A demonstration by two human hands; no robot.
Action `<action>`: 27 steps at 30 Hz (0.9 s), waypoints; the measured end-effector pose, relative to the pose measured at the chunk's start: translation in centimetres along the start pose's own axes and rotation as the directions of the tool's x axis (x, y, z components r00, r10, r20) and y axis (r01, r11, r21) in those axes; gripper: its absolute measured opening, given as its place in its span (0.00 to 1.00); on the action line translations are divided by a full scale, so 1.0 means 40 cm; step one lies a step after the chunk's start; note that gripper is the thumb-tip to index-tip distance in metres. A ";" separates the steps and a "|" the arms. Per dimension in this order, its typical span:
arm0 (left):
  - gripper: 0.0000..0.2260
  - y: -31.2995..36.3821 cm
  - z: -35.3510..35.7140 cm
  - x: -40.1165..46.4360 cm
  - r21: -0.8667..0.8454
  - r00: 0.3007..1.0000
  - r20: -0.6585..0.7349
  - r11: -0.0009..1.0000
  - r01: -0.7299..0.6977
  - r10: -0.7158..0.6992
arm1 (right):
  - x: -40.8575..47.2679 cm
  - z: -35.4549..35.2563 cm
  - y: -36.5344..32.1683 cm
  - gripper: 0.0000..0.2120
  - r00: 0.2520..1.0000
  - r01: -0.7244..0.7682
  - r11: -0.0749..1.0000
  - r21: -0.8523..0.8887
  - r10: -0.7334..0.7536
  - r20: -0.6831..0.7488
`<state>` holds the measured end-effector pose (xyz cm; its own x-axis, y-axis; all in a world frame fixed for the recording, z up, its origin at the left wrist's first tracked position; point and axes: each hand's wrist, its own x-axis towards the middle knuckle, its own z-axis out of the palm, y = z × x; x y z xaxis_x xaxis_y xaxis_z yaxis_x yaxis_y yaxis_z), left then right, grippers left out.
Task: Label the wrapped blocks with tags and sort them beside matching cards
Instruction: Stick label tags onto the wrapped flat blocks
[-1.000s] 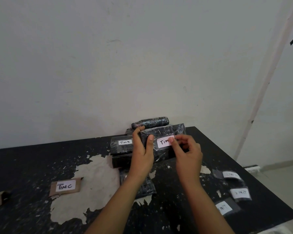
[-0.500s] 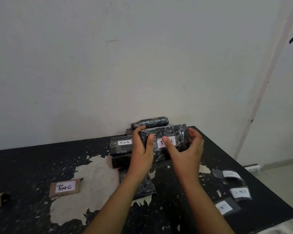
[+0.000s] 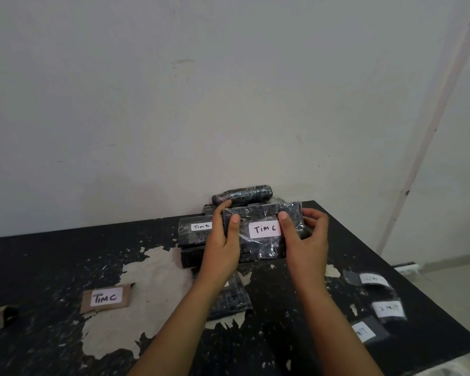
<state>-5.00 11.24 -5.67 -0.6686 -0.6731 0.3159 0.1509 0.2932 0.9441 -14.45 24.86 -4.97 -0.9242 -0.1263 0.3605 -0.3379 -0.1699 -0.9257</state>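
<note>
Plastic film over the wrapped block (image 3: 263, 234) looks slick and crinkly, so end grips suit it. Left hand (image 3: 223, 248) and right hand (image 3: 305, 245) clasp its ends above the tabletop (image 3: 65, 261), TIM C tag (image 3: 265, 229) facing up.

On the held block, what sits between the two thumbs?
In the head view, the white tag reading TIM C lies on the wrapped block, between the left hand thumb and right hand thumb.
</note>
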 end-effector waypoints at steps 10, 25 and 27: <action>0.42 -0.023 -0.058 0.014 -0.056 0.988 0.071 0.988 0.141 -0.136 | -0.005 -0.017 0.007 0.25 0.974 0.025 0.998 -0.059 -0.011 0.225; 0.35 -0.097 -0.140 -0.027 0.016 0.946 0.090 0.950 0.311 -0.311 | -0.051 0.030 0.097 0.18 0.928 -0.072 0.984 -0.160 0.125 0.351; 0.32 -0.094 -0.141 -0.038 0.040 0.953 0.073 0.956 0.292 -0.294 | -0.056 0.032 0.109 0.16 0.921 -0.100 0.983 -0.157 0.151 0.360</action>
<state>-0.45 7.33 -9.16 -0.7346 -0.6783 0.0169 -0.0801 0.1114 0.9905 -13.65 23.16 -9.67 -0.8380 -0.4934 0.2329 -0.2671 -0.0012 -0.9637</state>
